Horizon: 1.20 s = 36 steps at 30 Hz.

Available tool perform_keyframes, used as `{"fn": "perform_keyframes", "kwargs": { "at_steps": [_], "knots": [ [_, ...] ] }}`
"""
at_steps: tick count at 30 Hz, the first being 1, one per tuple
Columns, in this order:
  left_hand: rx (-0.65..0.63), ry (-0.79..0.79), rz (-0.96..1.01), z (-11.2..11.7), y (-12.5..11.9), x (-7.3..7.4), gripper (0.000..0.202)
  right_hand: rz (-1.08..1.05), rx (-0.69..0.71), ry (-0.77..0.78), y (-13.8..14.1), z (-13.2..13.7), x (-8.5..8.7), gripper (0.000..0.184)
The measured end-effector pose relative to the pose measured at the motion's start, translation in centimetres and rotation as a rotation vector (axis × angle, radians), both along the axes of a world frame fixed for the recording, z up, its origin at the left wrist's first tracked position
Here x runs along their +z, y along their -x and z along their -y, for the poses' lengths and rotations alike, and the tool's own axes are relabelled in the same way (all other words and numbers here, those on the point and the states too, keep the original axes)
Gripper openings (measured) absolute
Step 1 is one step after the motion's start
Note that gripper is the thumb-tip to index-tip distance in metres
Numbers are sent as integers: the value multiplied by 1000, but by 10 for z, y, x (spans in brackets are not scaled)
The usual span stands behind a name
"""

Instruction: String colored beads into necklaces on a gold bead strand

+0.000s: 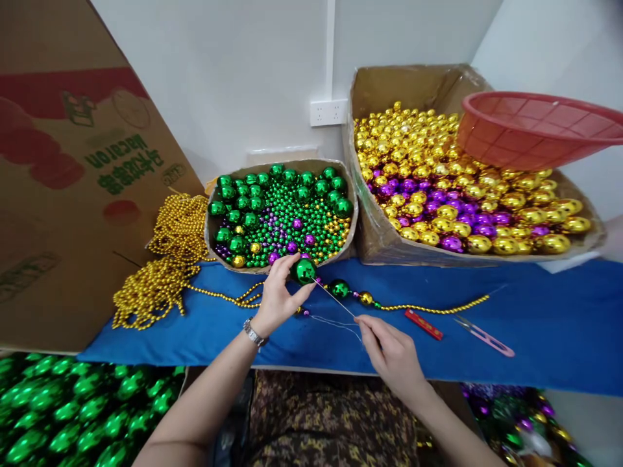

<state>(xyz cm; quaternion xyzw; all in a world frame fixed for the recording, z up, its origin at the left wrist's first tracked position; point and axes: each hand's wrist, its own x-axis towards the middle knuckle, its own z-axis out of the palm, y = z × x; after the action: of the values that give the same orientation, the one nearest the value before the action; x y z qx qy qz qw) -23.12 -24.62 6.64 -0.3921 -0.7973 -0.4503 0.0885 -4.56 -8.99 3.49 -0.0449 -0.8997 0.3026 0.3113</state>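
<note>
Findings at the counter:

- **Left hand:** Your left hand [277,295] grasps a large shiny green ball bead [304,271] between thumb and fingertips. It holds the bead just above the blue-covered counter [535,324], directly in front of the cardboard tray of green beads [282,207]. A silver wristwatch [253,333] sits on that wrist.
- **Right hand:** Your right hand [392,353] pinches the near end of a thin metal needle [335,301], whose far tip meets the held bead (whether it has entered the hole cannot be told). A fine white thread [335,322] trails over the cloth between your hands.
- **Strand:** Just right of the held bead, a strand lies on the counter. It runs from a second green bead [339,288] to a gold bead [365,298] and then a line of small gold beads [438,311].
- **Tools:** A flat red stick [423,324] and pink thread snips [484,336] lie near your right hand.
- **Stock:** A heap of gold bead strands [165,259] rests at the left. A cardboard box of gold and purple balls [379,233] stands at the right, with a red plastic basket [535,130] tilted over its far corner.
</note>
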Motion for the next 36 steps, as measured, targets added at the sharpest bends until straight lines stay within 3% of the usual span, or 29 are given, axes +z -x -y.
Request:
{"fn": "perform_keyframes", "kwargs": {
  "at_steps": [8, 14, 21, 24, 28, 30, 33, 36],
  "knots": [
    [89, 41, -358, -1, -3, -4, 54, 2, -2, -63, -2, 1, 0, 17],
    [103, 32, -353, -2, -4, -6, 54, -15, 15, -62, -2, 2, 3, 17],
    [33, 21, -380, -5, -18, -14, 58, -19, -23, -73, 6, 7, -5, 16],
    [-61, -45, -264, -8, -33, -22, 55, -1, -29, -48, 12, 12, -11, 17],
    [-182, -178, 131, -9, -56, -30, 41, 12, -22, -7, 16, 14, -17, 19],
    [-216, -284, 305, -9, -61, -31, 45, 21, -23, 18, 14, 12, -18, 20],
    [-250, -374, 416, -9, -50, -27, 57, 40, -33, 52, 11, 9, -18, 20],
    [-148, -307, 372, -8, -9, -16, 41, 48, -62, 62, 8, 7, -18, 20]
  ]
}}
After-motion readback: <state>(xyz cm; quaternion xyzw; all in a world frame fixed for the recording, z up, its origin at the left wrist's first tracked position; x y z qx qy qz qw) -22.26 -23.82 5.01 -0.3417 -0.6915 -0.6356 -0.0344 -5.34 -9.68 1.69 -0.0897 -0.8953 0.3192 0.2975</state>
